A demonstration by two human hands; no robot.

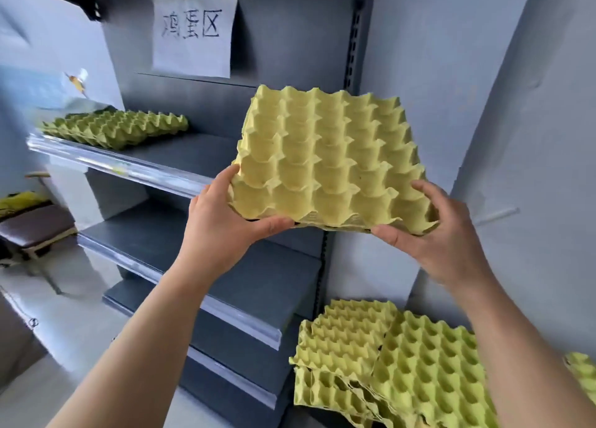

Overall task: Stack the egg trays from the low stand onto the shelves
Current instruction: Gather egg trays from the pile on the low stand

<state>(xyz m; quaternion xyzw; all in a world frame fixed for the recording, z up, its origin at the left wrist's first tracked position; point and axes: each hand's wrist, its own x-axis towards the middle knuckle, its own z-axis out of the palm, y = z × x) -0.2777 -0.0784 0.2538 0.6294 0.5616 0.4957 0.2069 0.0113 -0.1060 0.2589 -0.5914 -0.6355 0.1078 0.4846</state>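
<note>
I hold a yellow-green pulp egg tray (325,159) up in front of the grey shelving, tilted with its far edge raised. My left hand (222,224) grips its near-left corner, thumb under the front edge. My right hand (442,234) grips the near-right corner, fingers over the top. Another egg tray (119,127) lies flat at the left end of the upper shelf (180,156). Several loose egg trays (403,363) lie overlapping in a heap at the lower right; what they rest on is hidden.
Two lower grey shelves (245,279) with clear plastic price rails jut out below the held tray. A paper sign (193,30) with handwriting hangs on the back panel. A slotted upright (353,40) and a pale wall stand at the right. A brown stool (35,224) sits far left.
</note>
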